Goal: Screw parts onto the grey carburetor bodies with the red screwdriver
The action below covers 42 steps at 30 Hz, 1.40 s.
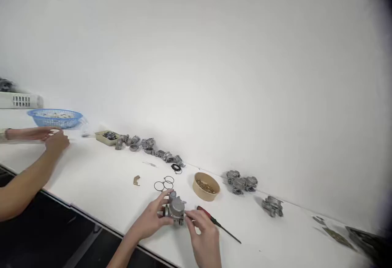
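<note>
A grey metal carburetor [177, 207] stands at the front of the white table. My left hand [150, 219] grips it from the left, with fingers at its top and thumb lower down. My right hand [203, 235] is closed in a pinch at the carburetor's right side; whatever lies between its fingertips is too small to make out. Partly behind my right hand lies a screwdriver [219, 224] with a red and black handle. Black ring gaskets [163, 184] lie just beyond the carburetor. A paper bowl [206, 196] of small brass-coloured parts stands behind my right hand.
Carburetor parts [148, 145] line the wall beside a tray [107, 138]. More carburetors [240, 182] stand right of the bowl. A small bracket [136, 180] lies left. At far left, a co-worker's hands [55, 137] work near a blue basket [56, 119].
</note>
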Each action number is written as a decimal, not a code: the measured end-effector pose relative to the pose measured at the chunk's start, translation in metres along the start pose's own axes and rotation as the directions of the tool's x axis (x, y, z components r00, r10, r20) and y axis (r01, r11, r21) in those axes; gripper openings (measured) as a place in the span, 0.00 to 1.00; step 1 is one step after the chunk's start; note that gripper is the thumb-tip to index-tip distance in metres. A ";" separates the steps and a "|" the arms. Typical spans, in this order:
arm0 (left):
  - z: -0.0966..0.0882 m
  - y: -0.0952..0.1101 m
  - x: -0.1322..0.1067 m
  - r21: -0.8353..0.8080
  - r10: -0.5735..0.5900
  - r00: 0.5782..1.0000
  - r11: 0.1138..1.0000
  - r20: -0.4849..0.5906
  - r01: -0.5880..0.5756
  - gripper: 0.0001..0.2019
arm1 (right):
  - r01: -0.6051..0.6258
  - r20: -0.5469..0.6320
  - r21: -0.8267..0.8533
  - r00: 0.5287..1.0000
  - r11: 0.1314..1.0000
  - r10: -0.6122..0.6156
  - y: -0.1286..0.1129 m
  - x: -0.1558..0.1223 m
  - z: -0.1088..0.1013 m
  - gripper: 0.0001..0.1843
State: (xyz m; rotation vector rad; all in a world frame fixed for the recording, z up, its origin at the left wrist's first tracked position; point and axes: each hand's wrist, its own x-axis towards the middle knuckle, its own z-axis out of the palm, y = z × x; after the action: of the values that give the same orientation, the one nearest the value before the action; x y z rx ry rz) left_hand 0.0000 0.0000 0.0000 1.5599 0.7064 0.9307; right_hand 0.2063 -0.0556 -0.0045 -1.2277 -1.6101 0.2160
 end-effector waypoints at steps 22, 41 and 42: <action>-0.015 -0.010 0.005 0.071 0.091 0.994 0.993 0.052 -0.095 0.32 | -0.100 0.169 -0.189 0.977 0.977 0.133 0.020 0.002 -0.004 0.11; -0.015 -0.009 0.005 0.081 0.093 0.994 0.992 0.062 -0.098 0.31 | -0.127 0.036 0.169 0.992 0.977 0.122 0.007 0.027 0.008 0.14; -0.015 -0.009 0.005 0.082 0.093 0.994 0.992 0.062 -0.098 0.31 | -0.115 0.026 0.157 0.993 0.981 0.113 0.007 0.027 0.009 0.14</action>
State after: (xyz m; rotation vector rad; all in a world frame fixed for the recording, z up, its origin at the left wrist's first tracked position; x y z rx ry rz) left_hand -0.0098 0.0133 -0.0067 1.7011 0.6420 0.9324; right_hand 0.2053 -0.0277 0.0039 -1.1982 -1.5077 0.4202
